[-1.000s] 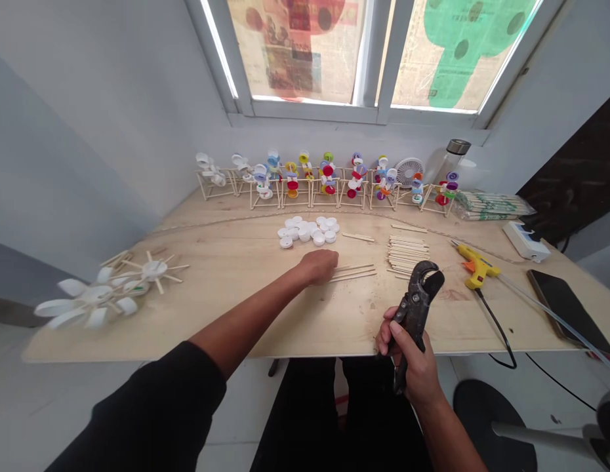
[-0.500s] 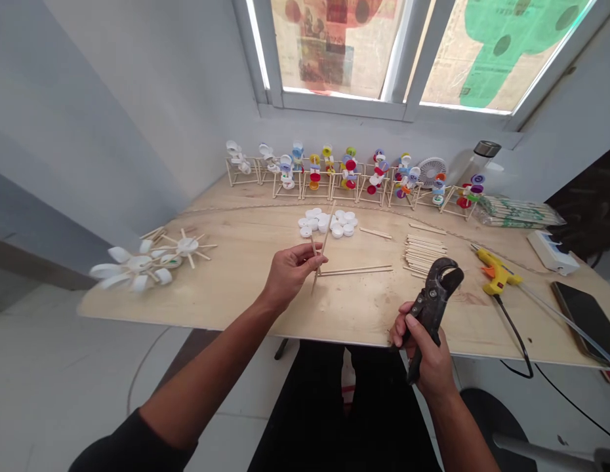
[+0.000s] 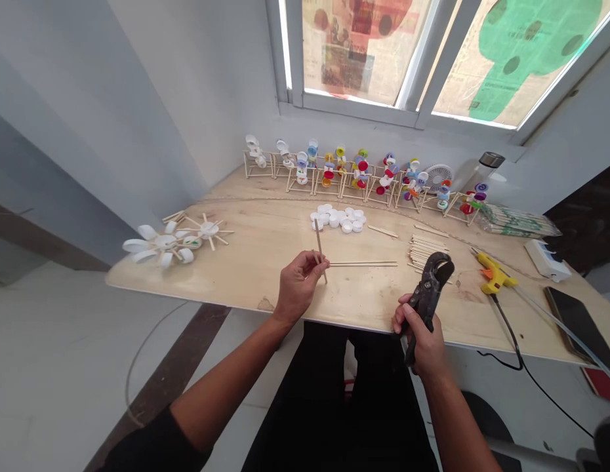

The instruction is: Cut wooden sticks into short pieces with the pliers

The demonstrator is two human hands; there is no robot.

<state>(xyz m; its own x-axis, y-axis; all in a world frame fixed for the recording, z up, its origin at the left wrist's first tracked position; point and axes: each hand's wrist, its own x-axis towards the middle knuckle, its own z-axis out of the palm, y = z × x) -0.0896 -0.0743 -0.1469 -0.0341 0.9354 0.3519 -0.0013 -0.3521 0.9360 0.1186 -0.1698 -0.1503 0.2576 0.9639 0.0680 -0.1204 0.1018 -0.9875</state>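
Thin wooden sticks (image 3: 319, 235) are pinched in my left hand (image 3: 300, 282), held above the table with one pointing up and away; how many are in the fingers I cannot tell for sure. Just right of that hand, long sticks (image 3: 364, 263) lie on the tabletop. My right hand (image 3: 423, 334) grips a black cutter (image 3: 427, 288) by its handles near the table's front edge, its curved jaws pointing up and apart. Behind the cutter lies a pile of short cut sticks (image 3: 426, 249). White bottle caps (image 3: 337, 217) sit in a cluster beyond my left hand.
Small wheels of coloured caps on stick frames (image 3: 361, 177) line the back. White cap wheels (image 3: 164, 242) lie at the left. On the right are a yellow glue gun (image 3: 492, 272), a power strip (image 3: 547, 259), a phone (image 3: 573, 321) and bagged sticks (image 3: 521, 219).
My left hand has picked up sticks from the table and drawn back toward me with them raised. My right hand still holds the cutter. The view has swung left.
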